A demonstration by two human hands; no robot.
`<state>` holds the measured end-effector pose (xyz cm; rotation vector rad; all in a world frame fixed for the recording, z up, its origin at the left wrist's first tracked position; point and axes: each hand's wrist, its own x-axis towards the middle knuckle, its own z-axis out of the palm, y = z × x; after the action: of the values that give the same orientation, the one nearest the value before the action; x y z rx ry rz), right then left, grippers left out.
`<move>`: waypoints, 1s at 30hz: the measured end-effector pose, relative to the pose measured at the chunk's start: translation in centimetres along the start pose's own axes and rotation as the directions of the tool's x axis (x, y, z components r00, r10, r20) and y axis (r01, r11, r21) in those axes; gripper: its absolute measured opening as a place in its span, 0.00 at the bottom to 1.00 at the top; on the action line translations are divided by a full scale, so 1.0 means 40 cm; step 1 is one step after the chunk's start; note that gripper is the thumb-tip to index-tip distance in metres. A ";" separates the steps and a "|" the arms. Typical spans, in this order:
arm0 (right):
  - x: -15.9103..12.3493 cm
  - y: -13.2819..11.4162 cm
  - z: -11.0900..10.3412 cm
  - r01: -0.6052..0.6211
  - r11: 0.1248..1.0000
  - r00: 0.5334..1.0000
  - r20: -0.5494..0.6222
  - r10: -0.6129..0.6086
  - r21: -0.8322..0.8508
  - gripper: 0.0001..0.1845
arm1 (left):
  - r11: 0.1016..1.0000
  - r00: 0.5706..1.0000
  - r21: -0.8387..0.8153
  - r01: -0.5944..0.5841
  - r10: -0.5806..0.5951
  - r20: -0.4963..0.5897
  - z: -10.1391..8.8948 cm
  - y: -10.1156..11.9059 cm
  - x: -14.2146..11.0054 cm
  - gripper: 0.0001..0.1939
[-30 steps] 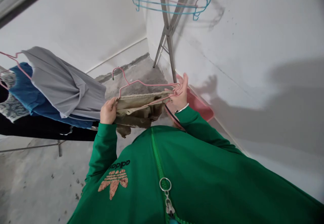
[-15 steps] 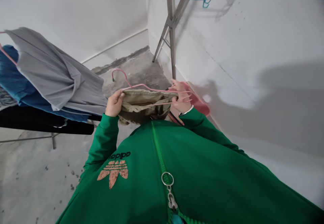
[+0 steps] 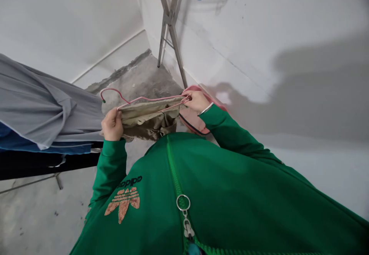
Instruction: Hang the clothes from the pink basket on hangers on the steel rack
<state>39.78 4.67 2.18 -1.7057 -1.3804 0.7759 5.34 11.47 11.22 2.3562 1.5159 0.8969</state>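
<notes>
In the head view, the left hand (image 3: 112, 124) is clenching one edge of a khaki cloth garment (image 3: 150, 122) together with one end of a pink wire hanger (image 3: 144, 99), and the right hand (image 3: 194, 102) is pinching the opposite end of both, with the garment sagging between the hands. To the left, a grey garment (image 3: 43, 109) is draping over a drying rack (image 3: 29, 184), while a pink plastic tub (image 3: 191, 120) is sitting beyond the right hand, beside the white wall (image 3: 245, 28).
</notes>
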 end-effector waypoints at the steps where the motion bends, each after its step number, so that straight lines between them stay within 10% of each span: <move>1: 0.000 -0.007 -0.003 -0.002 1.000 1.000 0.024 0.001 0.025 0.16 | 1.000 1.000 0.004 0.004 -0.004 -0.010 0.002 -0.001 0.000 0.17; 9: 0.005 -0.028 -0.001 0.121 0.951 0.976 -0.141 -0.166 -0.283 0.18 | 0.997 0.999 -0.053 -0.050 0.051 0.019 0.026 0.041 -0.005 0.20; 13: 0.019 -0.015 -0.020 0.205 0.944 0.978 0.013 -0.209 -0.259 0.19 | 0.988 0.986 -0.073 -0.134 0.140 0.094 0.019 0.047 -0.005 0.20; 19: 0.019 -0.017 -0.049 0.134 0.955 0.991 0.053 -0.125 -0.263 0.19 | 0.937 0.950 0.291 -0.195 0.107 0.295 0.015 0.013 -0.005 0.18; 26: -0.047 -0.056 -0.096 0.337 0.940 0.884 0.363 -0.295 -0.057 0.14 | 0.964 0.999 0.264 -0.033 0.033 0.005 0.029 -0.003 0.000 0.17; 30: -0.034 -0.047 -0.114 0.310 0.949 0.949 0.084 -0.305 -0.055 0.20 | 0.981 0.995 0.171 -0.093 0.095 -0.004 0.009 -0.005 0.015 0.18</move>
<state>42.40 2.60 6.03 -1.4730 -1.6918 0.6262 5.56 12.16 11.09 2.5671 1.5544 0.8334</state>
